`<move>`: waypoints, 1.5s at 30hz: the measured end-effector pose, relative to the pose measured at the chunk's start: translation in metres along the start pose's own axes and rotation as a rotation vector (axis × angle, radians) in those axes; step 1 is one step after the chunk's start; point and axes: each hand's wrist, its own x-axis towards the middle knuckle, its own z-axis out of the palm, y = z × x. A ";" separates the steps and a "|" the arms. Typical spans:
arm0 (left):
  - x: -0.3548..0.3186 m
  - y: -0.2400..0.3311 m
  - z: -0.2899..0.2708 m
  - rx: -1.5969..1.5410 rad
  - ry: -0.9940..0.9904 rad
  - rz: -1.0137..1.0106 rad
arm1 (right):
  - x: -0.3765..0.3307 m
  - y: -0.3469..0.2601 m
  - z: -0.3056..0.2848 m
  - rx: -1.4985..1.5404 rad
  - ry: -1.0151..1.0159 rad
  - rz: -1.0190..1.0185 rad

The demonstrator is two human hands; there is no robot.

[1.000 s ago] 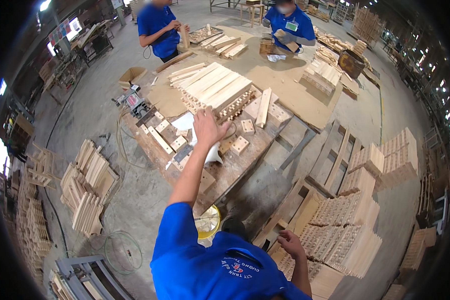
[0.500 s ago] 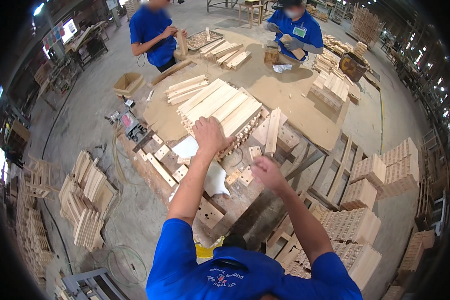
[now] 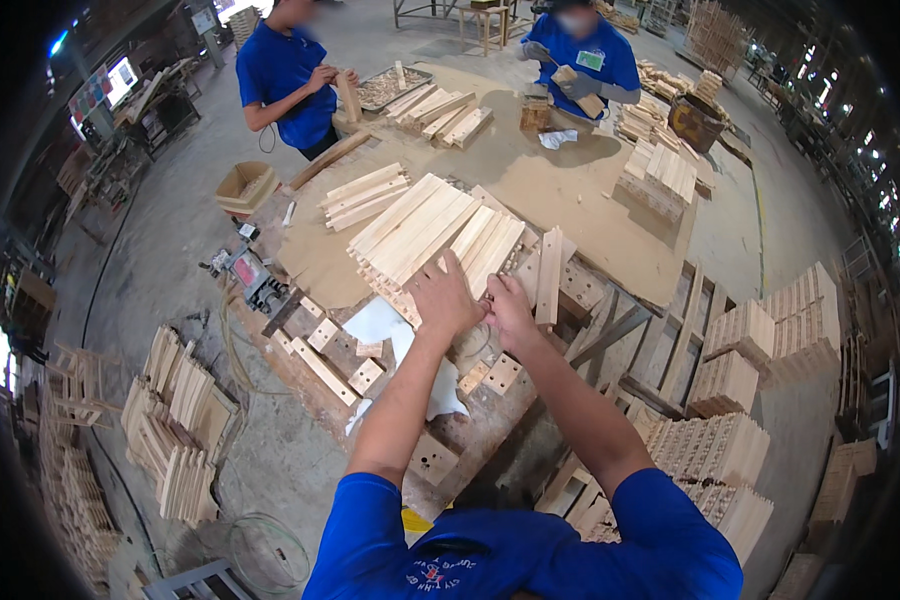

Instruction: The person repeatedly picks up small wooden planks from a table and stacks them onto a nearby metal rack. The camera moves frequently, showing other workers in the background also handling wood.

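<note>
Head view shows the stack of long pale boards (image 3: 425, 235) lying flat on the workbench (image 3: 590, 200), slanting away from me. My left hand (image 3: 445, 298) lies palm down on the near ends of those boards, fingers spread and gripping nothing. My right hand (image 3: 508, 308) sits just beside it, fingers curled at the same board ends; I cannot tell whether it pinches anything. A single board (image 3: 549, 276) stands on edge just right of my hands. Small square blocks (image 3: 366, 376) with holes and a sheet of white paper (image 3: 382, 322) lie nearer me. Across the bench, two people in blue shirts (image 3: 286, 75) handle wood pieces.
</note>
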 end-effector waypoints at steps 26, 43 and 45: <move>0.021 -0.020 -0.004 -0.635 -0.329 0.049 | -0.001 0.015 -0.013 0.386 -0.066 0.050; -0.052 0.032 0.030 -1.054 -0.261 0.192 | -0.078 0.018 -0.064 0.443 0.102 -0.349; -0.105 0.052 0.031 -1.164 -0.306 0.237 | -0.120 0.034 -0.091 0.363 0.124 -0.366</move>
